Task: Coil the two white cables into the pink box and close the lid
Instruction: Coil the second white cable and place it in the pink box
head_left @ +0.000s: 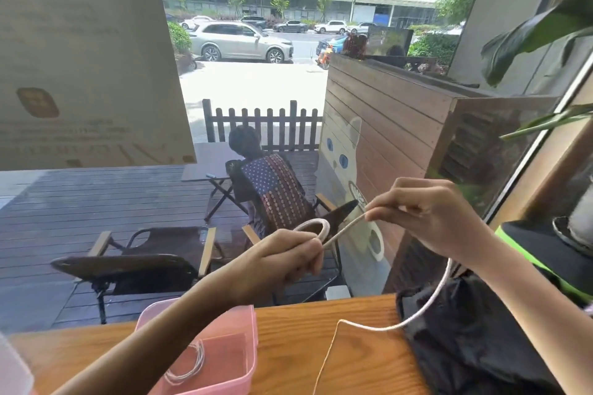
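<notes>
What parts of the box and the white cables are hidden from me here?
Head view only:
- Pink box: its near-left side is hidden by the left forearm, and its bottom is cut off by the picture edge. No lid is clearly visible.
- Thick white cable: its far end runs off the bottom edge.
- Loop held in the left hand: fingers hide how many turns there are.
- Thin coil in the box: too thin to make out its ends.

Wooden table (362, 359) with a black bag (475, 340) at right. Beyond the window, folding chairs (141, 261) on decking, a seated person (266, 183), parked cars (240, 42).
</notes>
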